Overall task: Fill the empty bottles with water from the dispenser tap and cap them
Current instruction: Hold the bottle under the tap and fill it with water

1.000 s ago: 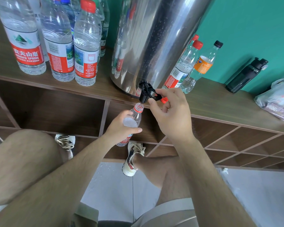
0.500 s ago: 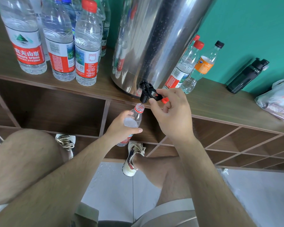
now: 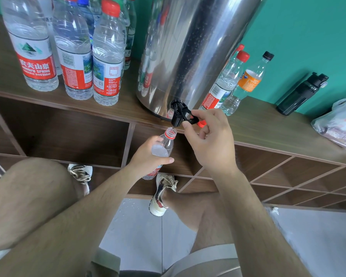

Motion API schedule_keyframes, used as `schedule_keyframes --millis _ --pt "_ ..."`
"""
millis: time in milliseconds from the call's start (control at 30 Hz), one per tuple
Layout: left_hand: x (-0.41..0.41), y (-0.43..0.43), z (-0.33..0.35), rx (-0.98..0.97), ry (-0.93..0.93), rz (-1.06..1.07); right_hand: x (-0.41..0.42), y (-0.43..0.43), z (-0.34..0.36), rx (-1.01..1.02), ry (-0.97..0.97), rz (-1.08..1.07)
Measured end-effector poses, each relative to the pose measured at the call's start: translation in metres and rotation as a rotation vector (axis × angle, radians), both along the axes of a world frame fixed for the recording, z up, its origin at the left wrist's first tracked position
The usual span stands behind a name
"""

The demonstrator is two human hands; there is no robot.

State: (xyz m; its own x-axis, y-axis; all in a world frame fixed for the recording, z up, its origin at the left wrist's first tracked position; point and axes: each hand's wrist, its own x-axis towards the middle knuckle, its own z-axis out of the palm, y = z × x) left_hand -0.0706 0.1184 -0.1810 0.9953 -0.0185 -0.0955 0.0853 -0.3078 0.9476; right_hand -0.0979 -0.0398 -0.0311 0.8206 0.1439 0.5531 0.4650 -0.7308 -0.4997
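Head view looks down on the left hand [image 3: 148,154], whose fingers curl round the shoulder of a clear plastic bottle [image 3: 166,143] with the thumb laid across its front. The bottle is uncapped, tilted slightly, and held below the shelf edge with its mouth just under the spout of the tap [image 3: 176,114]. The right hand [image 3: 210,140] is raised beside it, thumb and forefinger pinching the black plastic lever [image 3: 188,115], other fingers folded. One red cap [image 3: 201,123] shows tucked among those fingers.

The held bottle is thin, ribbed and see-through, with a red neck ring and a red label low down, mostly hidden by the hand. The tap juts from the base of a tall, shiny steel dispenser [image 3: 188,52], round-bodied and beaded with droplets, standing on a dark wood-grain shelf top [image 3: 268,128].

Left of the dispenser, three clear capped bottles [image 3: 72,56] with red labels stand in front; more crowd behind them, too overlapped to count. On its right stand a red-capped bottle [image 3: 224,84], a second red cap peeping behind it, and one orange-labelled bottle [image 3: 250,76] with a black cap. Further right lie one black flask [image 3: 302,92] and one crinkled plastic bag [image 3: 340,122].
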Motion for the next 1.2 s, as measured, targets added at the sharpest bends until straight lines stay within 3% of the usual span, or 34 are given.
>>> schedule_keyframes --millis 1200 --pt "0.0030 0.0003 -0.0076 0.015 0.025 0.009 -0.0018 -0.0002 0.0015 0.001 0.026 0.002"
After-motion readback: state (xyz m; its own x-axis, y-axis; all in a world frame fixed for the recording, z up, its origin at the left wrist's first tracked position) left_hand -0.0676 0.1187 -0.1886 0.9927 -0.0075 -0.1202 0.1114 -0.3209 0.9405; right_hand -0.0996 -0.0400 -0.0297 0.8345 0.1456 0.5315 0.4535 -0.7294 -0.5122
